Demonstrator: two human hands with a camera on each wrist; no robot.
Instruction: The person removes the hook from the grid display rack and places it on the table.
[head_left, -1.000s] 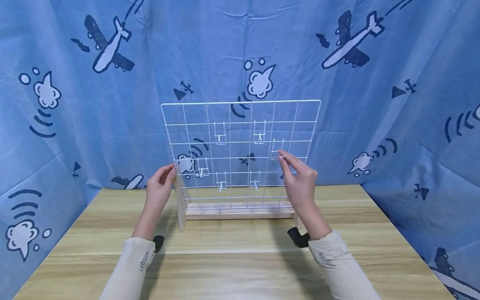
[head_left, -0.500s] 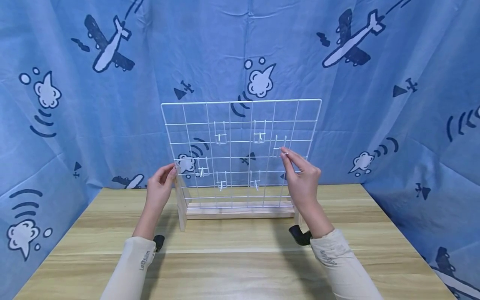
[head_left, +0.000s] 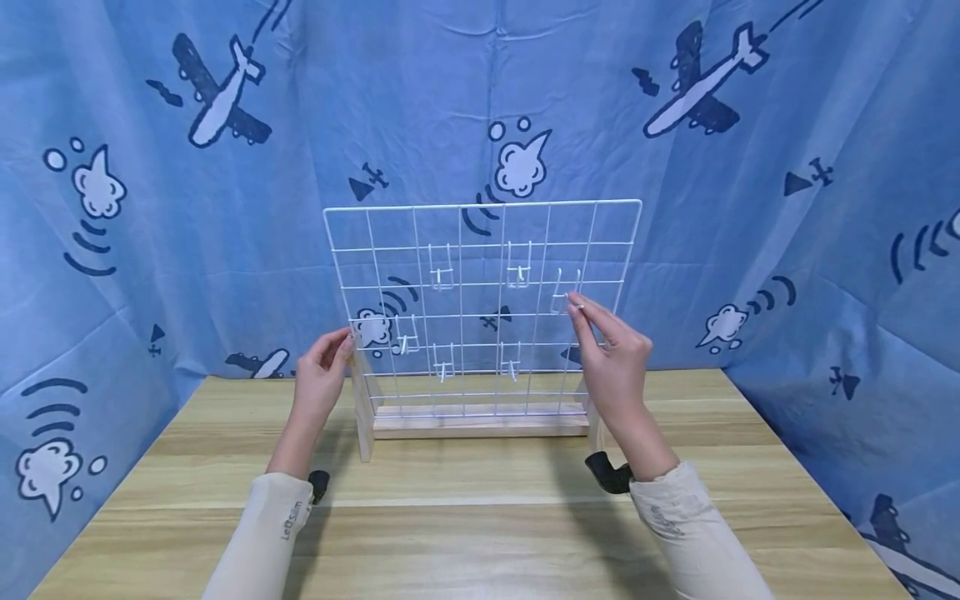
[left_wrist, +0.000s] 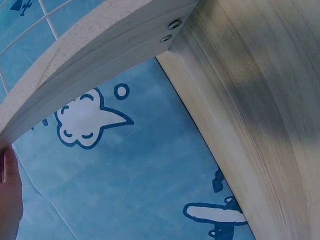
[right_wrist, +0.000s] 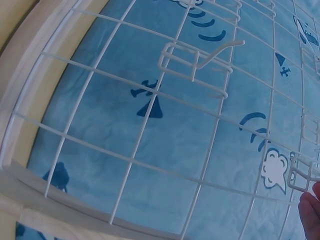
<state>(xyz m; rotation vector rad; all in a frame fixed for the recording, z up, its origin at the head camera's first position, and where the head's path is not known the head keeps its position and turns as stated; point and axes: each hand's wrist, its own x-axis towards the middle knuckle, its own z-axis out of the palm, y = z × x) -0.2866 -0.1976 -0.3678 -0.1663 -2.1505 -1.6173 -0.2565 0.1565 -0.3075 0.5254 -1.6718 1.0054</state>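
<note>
White wire forms the rectangular grid panel (head_left: pixel 462 316) that we see standing in a pale wooden stand (head_left: pixel 480 428) on a light wood-grain tabletop (head_left: pixel 465 533). Our right hand (head_left: pixel 615 358) pinches a small white wire display hook (head_left: pixel 557 302), thumb and fingertips narrowed round it; we have it at the right part of the panel, its two prongs pointing up, and we cannot tell whether they touch the bars. Our left hand (head_left: pixel 318 371) grips the upper end of the stand's side upright (head_left: pixel 363 417), thumb and fingers close together beside the panel's left edge, though we cannot tell if they also touch the wire. Five more white wire hooks (head_left: pixel 519 275) hang on the panel, two in its upper part, one near its left side and two lower down. From our left wrist we see two round metal screws (left_wrist: pixel 174 24) where the upright nears the tabletop. Cream fabric sleeves (head_left: pixel 697 533) cover our forearms, and behind the panel hangs blue cloth (head_left: pixel 390 100) printed with aeroplanes and white clouds
</note>
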